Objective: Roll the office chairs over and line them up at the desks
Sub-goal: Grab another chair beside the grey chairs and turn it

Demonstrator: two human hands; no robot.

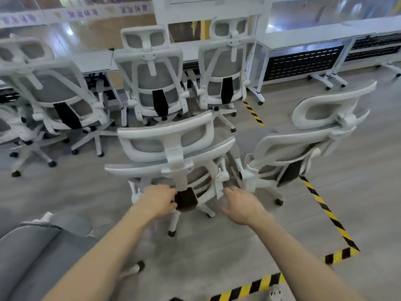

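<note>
A white office chair with grey mesh (173,148) stands right in front of me, its back toward me. My left hand (157,200) grips the lower back frame beside the black lumbar piece. My right hand (242,206) hovers at the chair's right side with fingers spread, holding nothing. A second white chair (303,144) stands close on the right, turned sideways. Three more chairs (152,83) (223,68) (56,92) line up at the white desks (95,60) further back.
Black and yellow floor tape (325,211) marks a rectangle on the grey floor to my right. A grey sofa (28,257) fills the lower left corner. White desks on casters (303,40) stand along the glass wall at the back right.
</note>
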